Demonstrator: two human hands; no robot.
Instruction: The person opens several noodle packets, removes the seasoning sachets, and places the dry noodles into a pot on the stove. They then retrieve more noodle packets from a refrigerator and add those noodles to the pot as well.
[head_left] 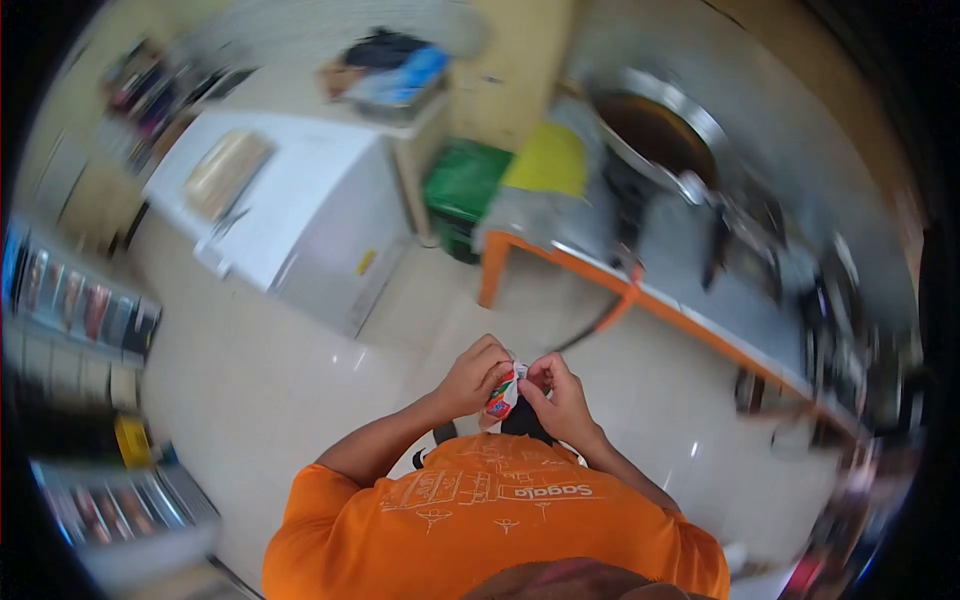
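A small red-and-white printed packet point(503, 396) is held up in front of my orange shirt. My left hand point(474, 377) is closed around its upper left side, the thumb lying along it. The fingers of my right hand point(560, 398) are pinched together at the packet's whitish upper right edge. The lower end of the packet looks pale and hangs free below my left hand. What is inside it cannot be made out.
A white chest freezer point(330, 230) with a wrapped bundle point(228, 172) on its lid stands ahead left. Beside it is a green bin point(465, 185). At right, an orange-edged metal table point(690, 260) carries a large pan point(660, 130) of brown liquid. An orange hose point(620, 305) hangs there.
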